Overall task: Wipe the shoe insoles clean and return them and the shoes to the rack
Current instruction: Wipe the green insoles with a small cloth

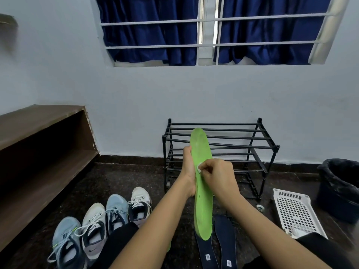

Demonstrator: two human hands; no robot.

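Observation:
A bright green insole stands lengthwise in front of me, toe end pointing away. My left hand grips its left edge near the middle. My right hand pinches a small white wipe and presses it on the insole's face. Two dark navy insoles lie side by side on the floor under the green one. A sliver of a second green insole shows beside my left forearm. Several sneakers, light blue and white, stand in a row at the lower left. The black shoe rack stands bare against the wall.
A white perforated plastic basket lies on the floor at the right, with a dark bin lined with a black bag behind it. A small round cap sits by the rack's leg. A brown wooden shelf unit runs along the left.

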